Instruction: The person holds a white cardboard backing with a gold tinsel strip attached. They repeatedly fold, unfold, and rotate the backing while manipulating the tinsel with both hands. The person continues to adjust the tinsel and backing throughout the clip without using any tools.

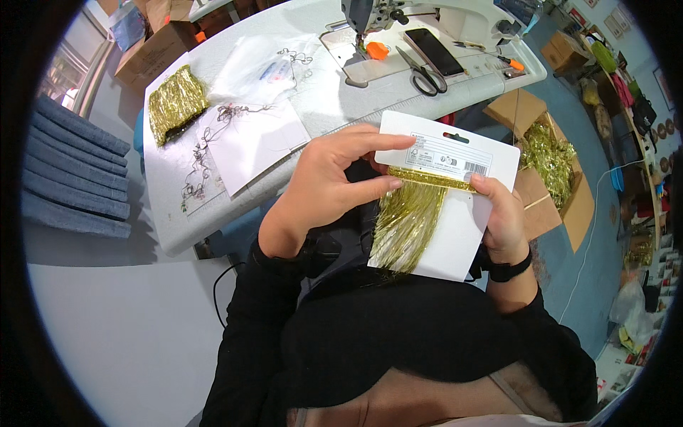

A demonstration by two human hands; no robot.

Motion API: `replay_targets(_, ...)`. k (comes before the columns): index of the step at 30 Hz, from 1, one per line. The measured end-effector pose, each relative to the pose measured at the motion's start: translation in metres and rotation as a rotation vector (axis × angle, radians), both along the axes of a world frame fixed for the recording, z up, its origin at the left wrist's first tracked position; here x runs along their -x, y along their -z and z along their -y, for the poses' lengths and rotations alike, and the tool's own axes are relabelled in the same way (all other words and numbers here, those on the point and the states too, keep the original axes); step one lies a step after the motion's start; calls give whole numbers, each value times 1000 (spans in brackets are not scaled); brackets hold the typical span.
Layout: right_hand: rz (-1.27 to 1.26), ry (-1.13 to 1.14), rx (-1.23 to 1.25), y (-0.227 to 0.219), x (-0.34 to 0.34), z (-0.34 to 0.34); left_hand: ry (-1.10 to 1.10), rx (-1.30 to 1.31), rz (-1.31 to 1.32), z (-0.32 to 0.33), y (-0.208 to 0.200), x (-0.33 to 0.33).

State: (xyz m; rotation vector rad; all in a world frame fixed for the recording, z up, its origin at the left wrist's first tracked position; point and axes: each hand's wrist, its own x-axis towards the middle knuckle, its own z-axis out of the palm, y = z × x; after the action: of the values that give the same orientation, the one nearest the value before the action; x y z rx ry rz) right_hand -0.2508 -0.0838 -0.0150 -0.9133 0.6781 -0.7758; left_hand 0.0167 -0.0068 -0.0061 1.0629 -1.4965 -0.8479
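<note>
Between my two hands is a white hang card [471, 245] with a slot near its top edge and a printed label with a barcode. Gold tinsel fringe [411, 224] hangs down over the card from a shiny gold band across it. My left hand [331, 181] pinches the card and the band at their left side, thumb on the band and index finger along the label. At the right edge, my right hand [504, 217] grips the card with its thumb pressed on the band's end. The fingers behind the card are hidden.
On the white table [270, 178] are a gold tinsel bundle [178, 105], a clear plastic bag [252, 67], tangled dark strings, black scissors [425, 77], a phone [432, 52] and a sewing machine [366, 18]. An open cardboard box [541, 206] of gold tinsel stands at the right.
</note>
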Motion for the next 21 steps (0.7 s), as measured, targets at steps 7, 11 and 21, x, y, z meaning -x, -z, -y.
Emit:
replay_targets(7, 19, -24, -30, -2, 3, 2, 15, 10, 30, -1, -7, 6)
replay_targets(11, 58, -50, -41, 0, 2, 3, -4, 8, 83, -5, -7, 10)
replay_targets(21, -8, -110, 73, -1, 0, 0, 79, -202, -344, -5, 5, 4)
